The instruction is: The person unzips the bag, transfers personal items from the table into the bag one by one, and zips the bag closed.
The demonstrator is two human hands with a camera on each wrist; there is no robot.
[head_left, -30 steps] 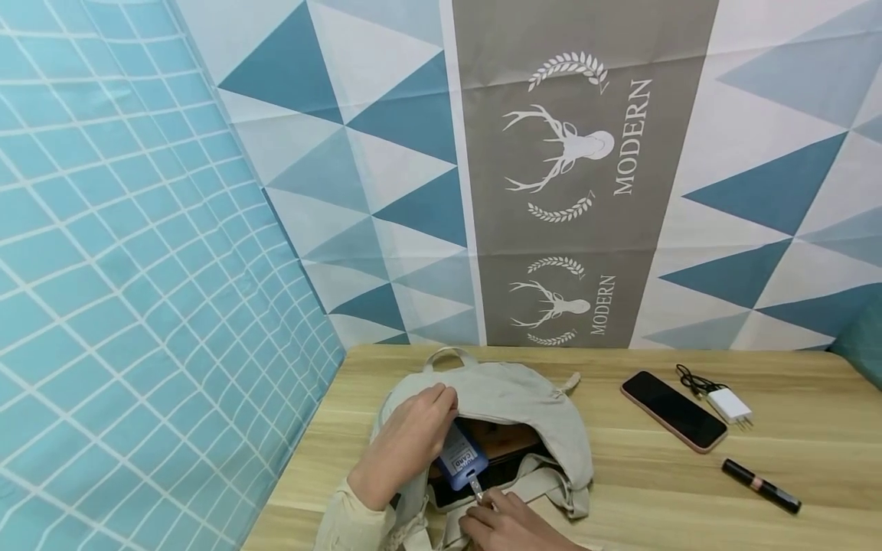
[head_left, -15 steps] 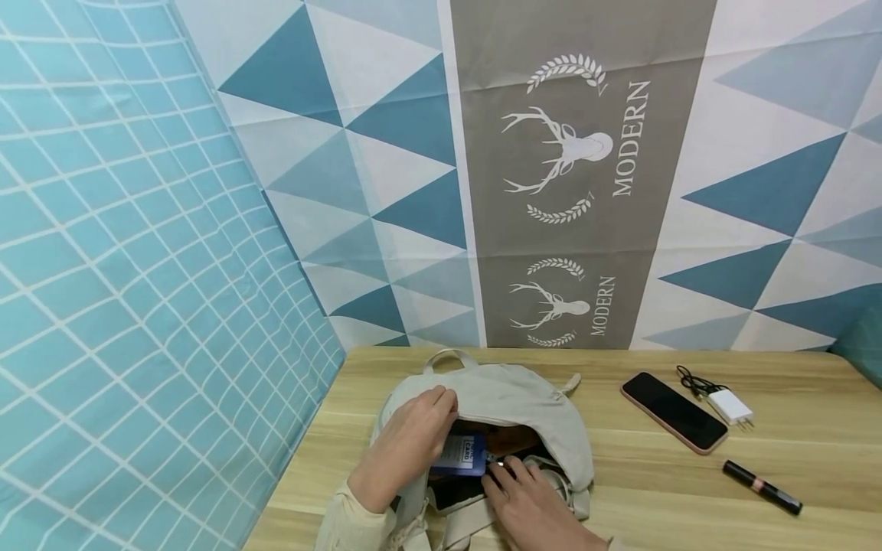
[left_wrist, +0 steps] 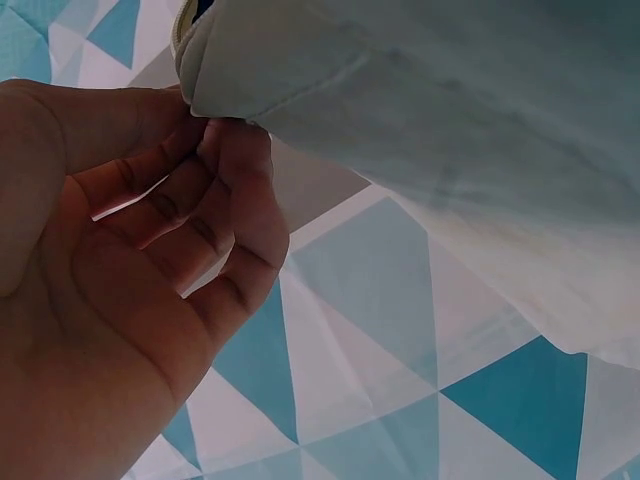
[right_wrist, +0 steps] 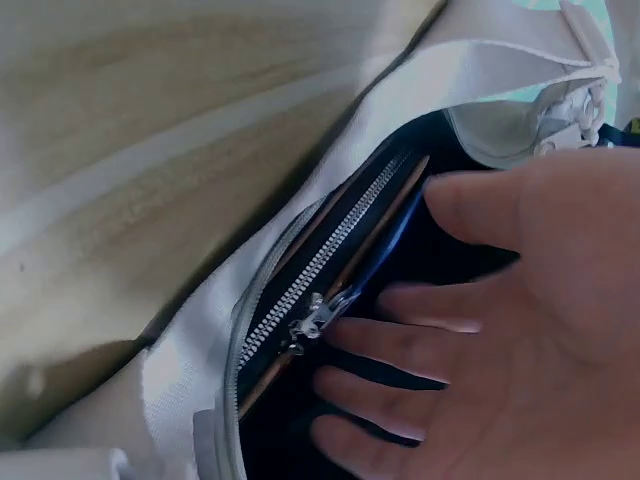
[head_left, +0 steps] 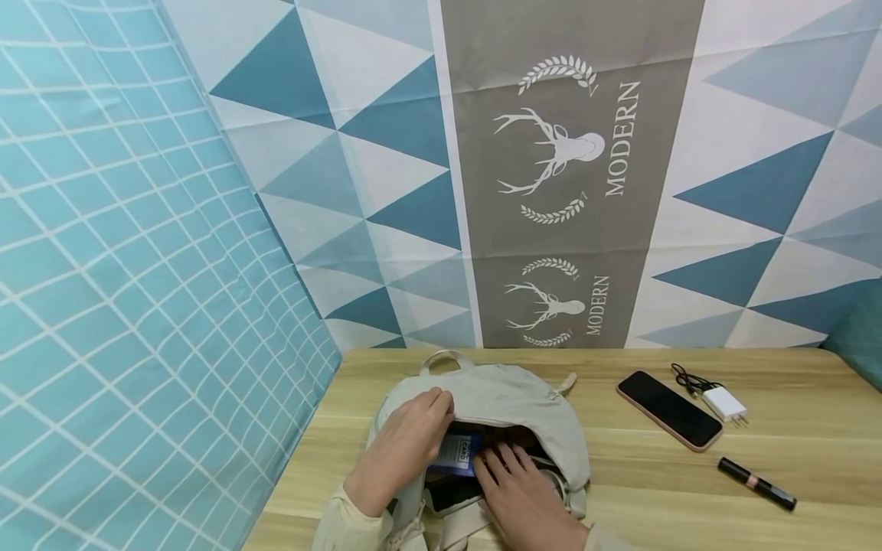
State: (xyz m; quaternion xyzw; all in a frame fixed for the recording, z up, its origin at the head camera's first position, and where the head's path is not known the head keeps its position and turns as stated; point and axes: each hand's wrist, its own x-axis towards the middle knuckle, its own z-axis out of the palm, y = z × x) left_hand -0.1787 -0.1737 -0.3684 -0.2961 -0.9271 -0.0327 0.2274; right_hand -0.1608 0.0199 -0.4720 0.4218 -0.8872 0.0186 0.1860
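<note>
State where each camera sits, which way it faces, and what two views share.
Head: on the person's head, facing forward and down at the bag, table and wall; left hand, right hand and parts of both sleeves show.
Left wrist: on that wrist, facing the left hand's pinch on the bag's edge, wall behind; only the left hand shows.
Right wrist: on that wrist, looking into the bag's opening, a zipper there; only the right hand shows.
Shared: head and left wrist both show left hand, bag and wall.

Bag [head_left: 506, 394] matt cloth; zip [right_wrist: 318, 266] shiny metal; card holder [head_left: 455, 453] smooth plastic.
</note>
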